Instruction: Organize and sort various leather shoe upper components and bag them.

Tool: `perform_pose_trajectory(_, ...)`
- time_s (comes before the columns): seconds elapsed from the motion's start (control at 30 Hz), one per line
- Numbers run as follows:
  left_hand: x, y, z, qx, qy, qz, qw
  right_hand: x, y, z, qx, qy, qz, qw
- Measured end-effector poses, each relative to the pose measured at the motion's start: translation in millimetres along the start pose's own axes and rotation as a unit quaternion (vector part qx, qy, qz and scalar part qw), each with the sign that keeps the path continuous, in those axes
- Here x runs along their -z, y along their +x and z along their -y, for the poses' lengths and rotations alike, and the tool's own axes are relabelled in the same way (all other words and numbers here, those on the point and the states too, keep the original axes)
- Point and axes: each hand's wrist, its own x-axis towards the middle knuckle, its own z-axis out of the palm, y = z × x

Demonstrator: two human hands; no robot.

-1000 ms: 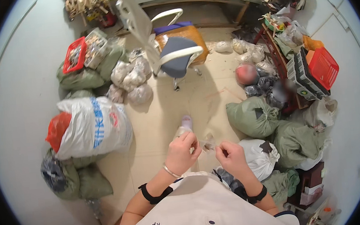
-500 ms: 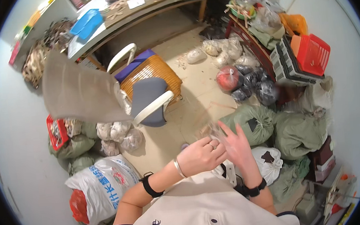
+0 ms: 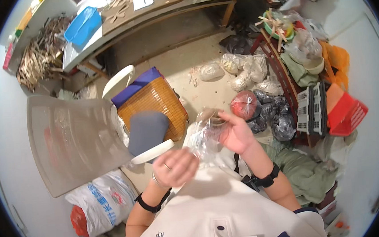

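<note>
A crinkled clear plastic bag [image 3: 203, 137] hangs in front of my chest, with something brownish showing near its top. My right hand [image 3: 236, 135] grips its upper right side, thumb and fingers closed around the plastic. My left hand [image 3: 175, 167], smeared by motion, is at the bag's lower left with its fingers curled in. Whether it pinches the bag's edge is hidden. Just beyond my left hand is the white armrest [image 3: 153, 151] of a chair with a grey translucent back [image 3: 77, 140], a grey cushion [image 3: 148, 133] and a woven mat [image 3: 150, 106].
A long table [image 3: 167, 6] at the back bears a blue basket [image 3: 83, 25]. Wrapped white, black and red bundles [image 3: 244, 105] lie on the floor at right, near crates [image 3: 311, 109] and a green sack [image 3: 298, 168]. A white printed sack [image 3: 104, 198] lies at left.
My hands have moved apart, the left one leftward and the right one upward. The clear bag is now spread more openly between them. My view has shifted, so the chair looks lower.
</note>
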Motion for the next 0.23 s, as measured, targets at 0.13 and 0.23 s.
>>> perform_pose_trajectory(0.13,-57,36,42,0.29,-0.028,-0.081,0.953,-29,50,58,0.018,-0.017,-0.034,0.999)
perform_pose_trajectory(0.23,-94,52,85,0.481,-0.133,0.031,0.866,-44,97,99,0.035,-0.049,-0.006,0.998)
